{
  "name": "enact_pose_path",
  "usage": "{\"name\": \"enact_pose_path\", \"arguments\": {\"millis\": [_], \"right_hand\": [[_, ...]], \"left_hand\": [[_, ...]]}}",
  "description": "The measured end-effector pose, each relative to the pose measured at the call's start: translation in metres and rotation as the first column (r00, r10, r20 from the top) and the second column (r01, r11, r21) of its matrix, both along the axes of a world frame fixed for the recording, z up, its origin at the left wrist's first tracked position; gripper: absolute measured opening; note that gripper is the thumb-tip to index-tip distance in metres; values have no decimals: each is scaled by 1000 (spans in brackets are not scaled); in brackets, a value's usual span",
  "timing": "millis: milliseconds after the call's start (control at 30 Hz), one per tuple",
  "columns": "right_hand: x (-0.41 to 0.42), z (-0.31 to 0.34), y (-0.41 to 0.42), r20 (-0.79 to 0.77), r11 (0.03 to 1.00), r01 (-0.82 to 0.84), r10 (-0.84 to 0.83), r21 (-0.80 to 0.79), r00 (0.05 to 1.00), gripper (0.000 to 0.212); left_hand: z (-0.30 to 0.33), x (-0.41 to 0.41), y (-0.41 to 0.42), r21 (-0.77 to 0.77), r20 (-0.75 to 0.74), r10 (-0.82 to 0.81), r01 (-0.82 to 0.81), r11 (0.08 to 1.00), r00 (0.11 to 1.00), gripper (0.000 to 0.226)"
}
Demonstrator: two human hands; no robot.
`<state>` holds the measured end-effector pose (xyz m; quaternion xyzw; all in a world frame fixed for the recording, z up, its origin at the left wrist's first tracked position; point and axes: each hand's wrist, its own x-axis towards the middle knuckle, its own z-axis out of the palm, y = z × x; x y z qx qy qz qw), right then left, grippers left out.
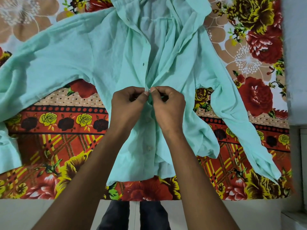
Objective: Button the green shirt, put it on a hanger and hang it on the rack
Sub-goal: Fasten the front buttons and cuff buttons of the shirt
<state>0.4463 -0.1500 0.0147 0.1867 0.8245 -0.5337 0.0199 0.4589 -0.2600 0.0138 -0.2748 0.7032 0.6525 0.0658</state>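
Note:
The pale green shirt (106, 52) lies spread on the bed, collar away from me, sleeves out to both sides. Its front stands open above my hands and lies closed below them, where two buttons (150, 148) show on the placket. My left hand (128, 103) and my right hand (167, 103) meet at mid-chest. Each pinches an edge of the placket between thumb and fingertips, with the fabric bunched between them. No hanger or rack is in view.
A floral bedsheet (66, 123) in red, yellow and orange covers the bed under the shirt. The bed's near edge (49, 199) runs across the bottom, with my dark trouser legs (134, 214) below it. A pale wall or furniture (297, 63) borders the right side.

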Motion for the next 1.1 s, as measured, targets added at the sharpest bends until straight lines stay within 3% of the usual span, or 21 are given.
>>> {"name": "enact_pose_path", "arguments": {"millis": [100, 267, 467, 633, 800, 867, 933, 1033, 1100], "right_hand": [[-1, 0, 1, -5, 1000, 3, -3, -2, 1000, 11], [0, -1, 3, 11, 998, -51, 52, -40, 999, 11], [2, 3, 7, -17, 988, -141, 140, -61, 990, 14], [-4, -2, 7, -11, 995, -102, 102, -8, 995, 12], [-9, -10, 8, 69, 990, -142, 141, 15, 988, 18], [-13, -9, 12, 59, 986, -153, 149, 64, 987, 25], [-22, -7, 17, -19, 990, -48, 51, 132, 999, 24], [-42, -8, 22, -71, 990, 72, -64, 120, 995, 14], [-55, -10, 21, -24, 994, 54, -52, 96, 998, 15]], "left_hand": [[2, 1, -2, 14, -7, -7, 7, 1000, 1000, 22], [-2, -4, -7, 13, -19, -54, 55, 998, 998, 5], [-6, -8, -11, 29, -4, -90, 90, 996, 996, 11], [-5, -9, -12, 151, 7, -80, 78, 985, 997, 8], [-3, -12, -12, 268, 116, -86, 52, 962, 989, 9], [-6, -15, -14, 152, 152, -108, 85, 985, 983, 17], [-8, -20, -16, -82, 126, -83, 94, 992, 989, 32], [-2, -34, -15, -387, -17, -83, 70, 919, 996, 33], [-2, -47, -10, -457, -85, -122, 70, 887, 989, 30]]}}
